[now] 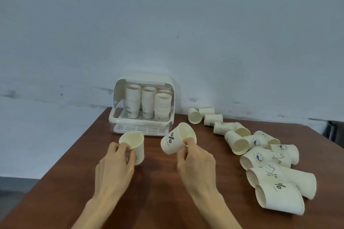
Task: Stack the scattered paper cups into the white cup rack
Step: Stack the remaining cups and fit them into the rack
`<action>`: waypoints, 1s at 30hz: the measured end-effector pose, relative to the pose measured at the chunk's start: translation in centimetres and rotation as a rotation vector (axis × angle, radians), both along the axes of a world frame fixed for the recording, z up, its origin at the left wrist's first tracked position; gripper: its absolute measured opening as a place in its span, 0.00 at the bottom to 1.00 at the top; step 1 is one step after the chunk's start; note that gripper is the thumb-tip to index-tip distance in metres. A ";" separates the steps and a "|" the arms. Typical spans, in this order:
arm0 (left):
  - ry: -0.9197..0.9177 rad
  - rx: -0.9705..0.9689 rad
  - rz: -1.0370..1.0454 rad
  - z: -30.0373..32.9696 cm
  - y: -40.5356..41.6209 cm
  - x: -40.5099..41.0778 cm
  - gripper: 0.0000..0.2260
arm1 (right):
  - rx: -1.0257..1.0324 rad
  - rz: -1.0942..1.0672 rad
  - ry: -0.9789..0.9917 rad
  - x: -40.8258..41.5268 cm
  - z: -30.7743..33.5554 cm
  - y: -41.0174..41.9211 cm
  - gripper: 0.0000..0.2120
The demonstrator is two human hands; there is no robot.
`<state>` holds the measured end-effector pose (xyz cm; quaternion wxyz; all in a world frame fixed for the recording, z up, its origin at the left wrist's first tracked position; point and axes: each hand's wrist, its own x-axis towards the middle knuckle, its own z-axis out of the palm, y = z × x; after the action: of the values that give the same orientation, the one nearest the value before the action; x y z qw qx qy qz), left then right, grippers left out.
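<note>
Fingers (122, 148) of both hands pinch cup rims.

We see matt cream paper on the scattered cups (240, 144) at the right, with dark printed marks. Far across the table, the rack (142, 107) looks like smooth white plastic with a clear, slightly glossy cover. The table (160, 188) shows reddish-brown wood grain with a soft sheen. Behind it, the wall (167, 24) looks matt and scuffed.
</note>
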<state>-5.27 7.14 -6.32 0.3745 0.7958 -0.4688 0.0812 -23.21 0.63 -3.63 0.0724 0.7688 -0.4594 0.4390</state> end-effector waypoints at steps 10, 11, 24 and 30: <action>-0.097 -0.069 0.041 -3.0 -4.9 3.3 0.07 | 0.090 0.099 0.044 6.7 1.0 -4.7 0.05; -0.119 -0.084 0.042 -3.4 -5.4 3.8 0.08 | 0.114 0.118 0.050 7.5 1.4 -5.3 0.06; -0.111 -0.301 0.160 -4.8 -6.7 5.7 0.06 | 0.216 0.055 0.067 16.7 1.8 -14.9 0.11; -0.126 -0.313 0.161 -4.9 -6.9 5.7 0.07 | 0.314 0.077 0.144 17.4 0.0 -15.8 0.14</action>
<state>0.38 0.29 -11.21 0.4558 0.7562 -0.4080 0.2324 -5.82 -15.13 -3.63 -0.0330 0.8172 -0.4861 0.3080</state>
